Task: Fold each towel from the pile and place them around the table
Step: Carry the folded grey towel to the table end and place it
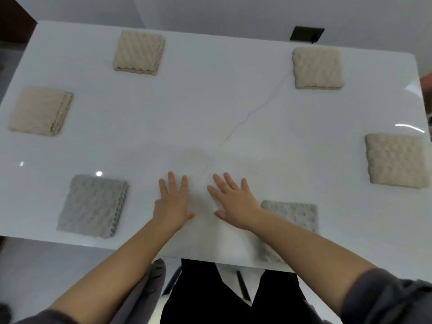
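A large white glossy bench fills most of the view, and a thin grey vein runs across its middle. Below its near edge stands a grey chair, partly behind the left forearm and beside the person's dark clothes. Six folded towels lie on the bench, well apart from each other and all close to its edges. The far left beige towel and the far right beige towel lie along the far side. The left beige towel lies at the left end and the right beige towel at the right end. The left grey towel and the right grey towel lie along the near side, and the right forearm covers a part of the right grey towel. Between the two grey towels the left hand and the right hand rest flat on the bare bench, near each other but not touching. Their fingers are straight and spread, and they hold nothing. Beyond the far edge a small dark square thing lies on the floor.
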A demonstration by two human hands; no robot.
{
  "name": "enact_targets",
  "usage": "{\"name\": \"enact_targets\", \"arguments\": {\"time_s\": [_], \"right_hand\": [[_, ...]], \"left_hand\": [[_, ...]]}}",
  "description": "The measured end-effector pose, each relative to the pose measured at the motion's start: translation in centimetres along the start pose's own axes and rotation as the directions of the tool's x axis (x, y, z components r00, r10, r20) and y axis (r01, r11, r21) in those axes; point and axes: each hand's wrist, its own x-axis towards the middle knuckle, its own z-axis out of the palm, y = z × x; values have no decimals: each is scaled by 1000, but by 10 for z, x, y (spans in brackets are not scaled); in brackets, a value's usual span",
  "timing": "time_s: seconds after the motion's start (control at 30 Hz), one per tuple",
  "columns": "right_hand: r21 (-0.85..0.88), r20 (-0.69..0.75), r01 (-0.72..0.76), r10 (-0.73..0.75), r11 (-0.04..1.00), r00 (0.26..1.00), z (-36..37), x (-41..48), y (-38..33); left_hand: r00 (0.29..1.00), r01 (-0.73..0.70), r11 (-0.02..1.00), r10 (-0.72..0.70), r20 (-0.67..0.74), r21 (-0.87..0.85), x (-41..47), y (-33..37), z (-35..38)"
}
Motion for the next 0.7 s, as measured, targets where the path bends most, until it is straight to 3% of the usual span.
{"name": "enact_targets", "arguments": {"time_s": [0.2, 0.4, 0.57, 0.7], "right_hand": [[-38, -53, 113, -115, 993, 992, -8, -61, 75], [-49, -117, 104, -110, 993, 987, 35, -139, 146], [90, -312, -41, 67, 995, 948, 88, -162, 146], [160, -395, -53, 113, 986, 912, 119, -162, 130]], "left_hand": [[994, 35, 980, -55, -95, -195, -27, 72, 33], [934, -145, 887, -24, -356, -439, -75, 171, 84], [884, -217, 890, 5, -467, -401, -76, 202, 115], [855, -255, 925, 80, -512, -282, -61, 199, 130]]}}
